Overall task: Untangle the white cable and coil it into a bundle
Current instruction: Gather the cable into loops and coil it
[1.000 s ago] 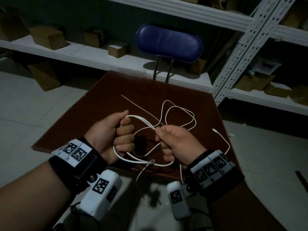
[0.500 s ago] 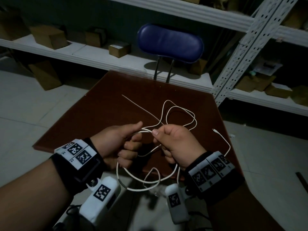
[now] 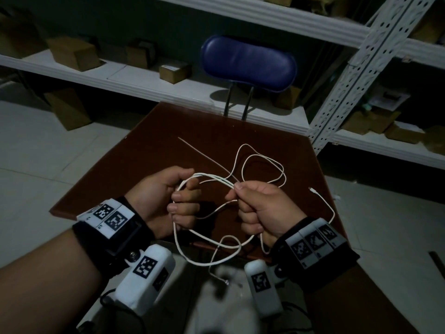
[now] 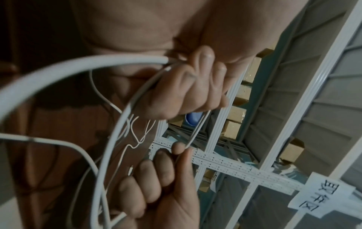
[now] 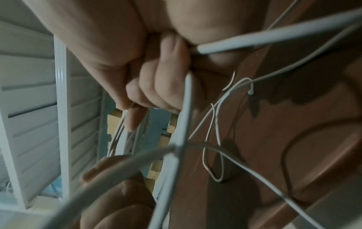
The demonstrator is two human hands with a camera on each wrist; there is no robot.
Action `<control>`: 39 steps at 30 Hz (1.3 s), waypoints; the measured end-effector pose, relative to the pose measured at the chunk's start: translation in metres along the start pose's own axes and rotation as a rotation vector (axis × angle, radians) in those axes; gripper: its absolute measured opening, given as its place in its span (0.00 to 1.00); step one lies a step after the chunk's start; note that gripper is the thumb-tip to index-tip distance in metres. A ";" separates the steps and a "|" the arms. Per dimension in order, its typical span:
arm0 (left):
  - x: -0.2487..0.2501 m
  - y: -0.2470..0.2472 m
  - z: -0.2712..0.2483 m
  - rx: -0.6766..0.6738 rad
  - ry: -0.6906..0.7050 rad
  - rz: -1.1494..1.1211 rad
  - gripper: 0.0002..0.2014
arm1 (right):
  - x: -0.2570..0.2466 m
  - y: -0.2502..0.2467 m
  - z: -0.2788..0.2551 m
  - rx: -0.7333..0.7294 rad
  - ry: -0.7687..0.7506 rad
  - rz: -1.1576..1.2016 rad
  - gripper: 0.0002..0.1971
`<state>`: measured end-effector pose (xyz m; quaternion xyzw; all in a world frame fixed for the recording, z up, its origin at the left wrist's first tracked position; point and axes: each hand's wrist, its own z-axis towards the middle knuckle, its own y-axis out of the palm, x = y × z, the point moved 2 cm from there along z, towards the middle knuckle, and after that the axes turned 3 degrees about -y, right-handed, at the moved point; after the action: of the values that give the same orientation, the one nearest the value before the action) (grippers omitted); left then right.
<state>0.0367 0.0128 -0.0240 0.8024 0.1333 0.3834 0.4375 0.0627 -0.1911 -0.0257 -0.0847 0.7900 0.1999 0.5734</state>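
Note:
The white cable (image 3: 262, 156) runs between both hands above the near edge of the brown table (image 3: 168, 131). My left hand (image 3: 183, 198) grips several coiled loops in its curled fingers; the loops hang below the table edge. My right hand (image 3: 240, 196) pinches strands between thumb and forefinger, other fingers curled. Loose loops lie on the table beyond the hands. One connector end (image 3: 311, 189) rests on the table at the right; the other end (image 3: 226, 282) dangles below. The left wrist view shows the left hand (image 4: 186, 86) round the cable (image 4: 117, 120). The right wrist view shows the right hand (image 5: 156, 86) on the cable (image 5: 184, 108).
A blue padded chair back (image 3: 248, 62) stands behind the table. White metal shelving (image 3: 120, 78) with cardboard boxes (image 3: 72, 53) runs along the back and right. A thin pale line (image 3: 199, 153) crosses the tabletop. Grey tiled floor lies on both sides.
Half a second ago the hands were close together at the cable. They have drawn apart, the left hand has closed round the loops again, and the hanging loop droops lower.

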 end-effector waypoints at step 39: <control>0.003 0.002 0.002 0.263 0.128 0.217 0.15 | -0.005 0.006 -0.008 0.045 -0.036 -0.262 0.18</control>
<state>0.0399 0.0126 -0.0217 0.8362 0.1227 0.4580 0.2754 0.0553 -0.1891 -0.0173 -0.1708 0.7658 0.1071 0.6107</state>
